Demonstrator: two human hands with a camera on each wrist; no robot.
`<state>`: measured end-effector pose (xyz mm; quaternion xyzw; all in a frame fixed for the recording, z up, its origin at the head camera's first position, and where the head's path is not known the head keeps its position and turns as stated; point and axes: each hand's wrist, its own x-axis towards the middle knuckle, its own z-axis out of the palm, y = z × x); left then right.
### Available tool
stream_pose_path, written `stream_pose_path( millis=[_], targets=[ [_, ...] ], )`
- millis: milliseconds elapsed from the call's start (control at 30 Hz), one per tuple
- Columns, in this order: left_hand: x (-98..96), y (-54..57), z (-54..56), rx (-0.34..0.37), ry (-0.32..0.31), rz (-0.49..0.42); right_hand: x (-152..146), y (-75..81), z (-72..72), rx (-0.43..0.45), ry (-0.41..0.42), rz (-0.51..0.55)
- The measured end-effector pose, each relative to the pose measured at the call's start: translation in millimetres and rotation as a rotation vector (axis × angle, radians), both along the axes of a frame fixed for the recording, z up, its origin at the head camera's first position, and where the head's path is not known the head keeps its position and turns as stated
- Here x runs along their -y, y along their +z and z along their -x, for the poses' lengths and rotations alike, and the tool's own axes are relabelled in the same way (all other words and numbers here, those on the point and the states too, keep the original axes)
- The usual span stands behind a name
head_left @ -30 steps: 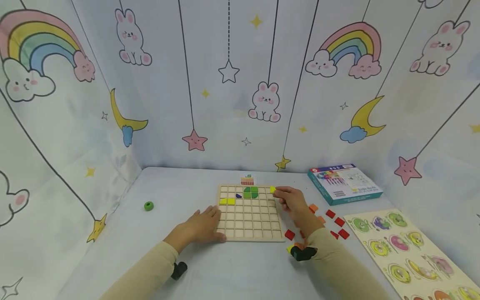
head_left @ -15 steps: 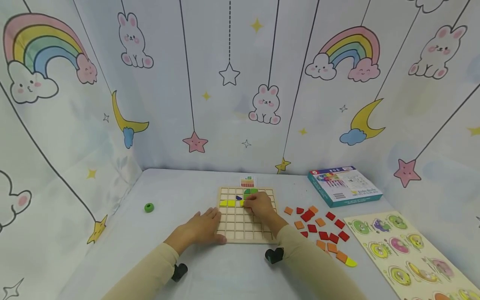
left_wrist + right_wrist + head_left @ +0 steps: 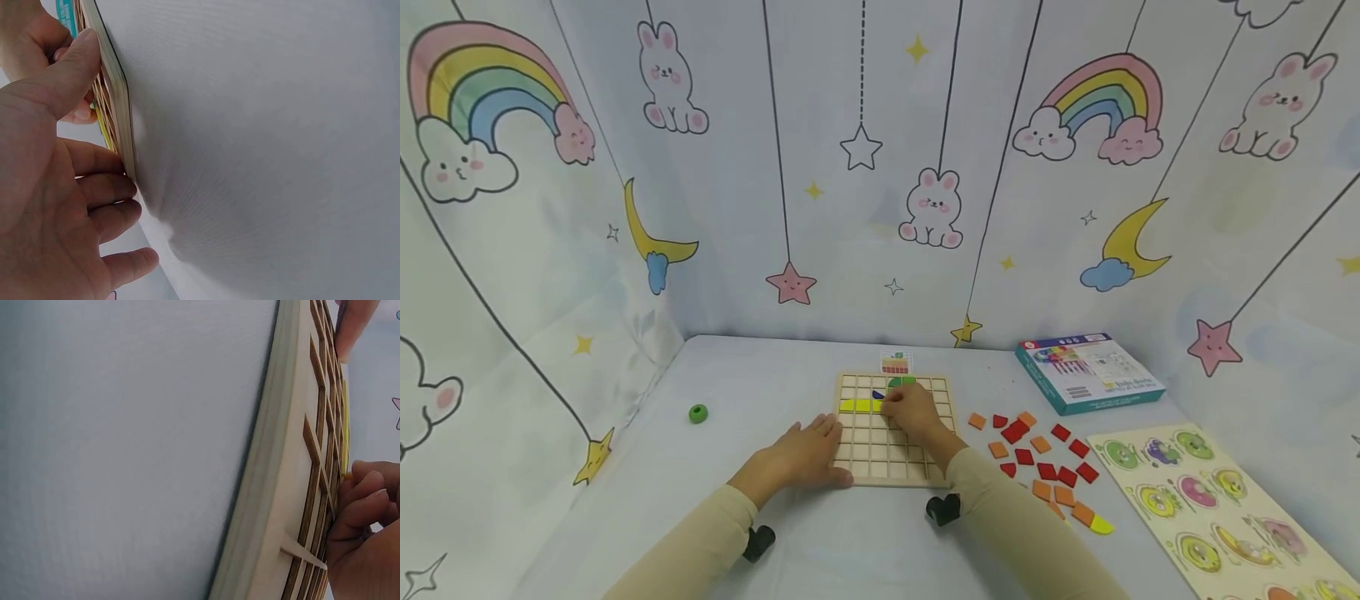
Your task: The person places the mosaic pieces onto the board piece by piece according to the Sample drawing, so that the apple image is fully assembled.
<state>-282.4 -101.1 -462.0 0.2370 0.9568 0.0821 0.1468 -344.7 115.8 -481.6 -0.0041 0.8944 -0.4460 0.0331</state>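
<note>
A wooden grid board lies flat on the table. My left hand rests along its left side, fingers extended; in the left wrist view the thumb lies over the board's edge. Over the board's upper middle, my right hand pinches a yellow tile at the right end of a row of yellow tiles. Just above that row sits a small dark blue piece. Green pieces fill cells behind the right hand, which partly hides them.
A small picture card lies behind the board. Loose red and orange tiles spread to its right, with a box and a fruit-picture sheet beyond. A green ring-shaped piece lies at left.
My right hand has carried the yellow tile from the board's upper right corner leftward to the row of yellow tiles, where it now adjoins them. The left hand has stayed put.
</note>
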Motion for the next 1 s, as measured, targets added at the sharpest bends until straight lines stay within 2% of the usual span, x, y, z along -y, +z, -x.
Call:
stream_pose_path(
  millis=[67,200,400,533,733,833,1000],
  targets=[
    [-0.4,0.6,-0.4,0.004,0.001,-0.001,-2.6,0.5,-0.3,0.006,0.014,-0.002],
    [-0.8,0.0,-0.6,0.004,0.002,-0.002,-14.0,3.4,-2.6,0.028,0.034,0.060],
    [-1.7,-0.4,-0.6,-0.001,-0.005,0.000,-59.7,18.8,-14.7,0.096,0.020,0.357],
    [-2.0,0.7,1.1,-0.007,-0.016,0.013,-109.6,26.7,-29.1,0.182,-0.049,0.526],
    [-1.3,9.0,0.4,0.007,-0.009,0.008,-179.9,29.6,-58.2,0.273,-0.177,0.637],
    [0.2,12.0,1.0,0.014,0.000,0.004,-200.7,29.5,-72.1,0.317,-0.215,0.706],
    [2.2,9.3,3.0,0.020,0.005,0.002,-208.5,23.3,-94.2,0.406,-0.172,0.758]
  ],
)
